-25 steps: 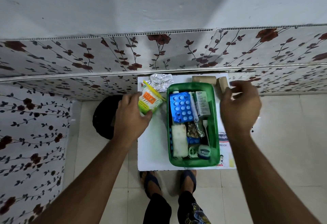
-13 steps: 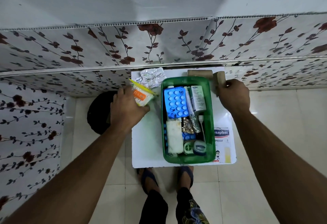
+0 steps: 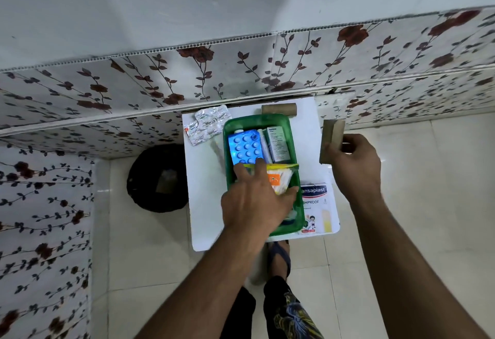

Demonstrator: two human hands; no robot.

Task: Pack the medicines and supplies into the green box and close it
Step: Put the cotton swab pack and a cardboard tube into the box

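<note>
The green box (image 3: 278,118) stands open on a small white table (image 3: 206,204). Inside lie a blue blister pack (image 3: 245,148) and a pale medicine carton (image 3: 278,143). My left hand (image 3: 254,199) is over the box's middle, pressing a yellow-edged packet with an orange label (image 3: 278,180) down into it. My right hand (image 3: 353,167) is lifted right of the table, shut on a tan bandage roll (image 3: 330,140). A second tan roll (image 3: 278,109) lies behind the box. Silver blister strips (image 3: 207,124) rest at the back left. A plaster pack (image 3: 316,204) lies right of the box.
The table stands against a floral-papered wall (image 3: 187,81). A round black object (image 3: 158,177) sits on the tiled floor left of the table. My sandalled feet (image 3: 278,258) are under the table's near edge.
My left hand carried the yellow-edged packet from the table's left side into the box. My right hand lifted the bandage roll off the table's back right corner and drew it rightwards.
</note>
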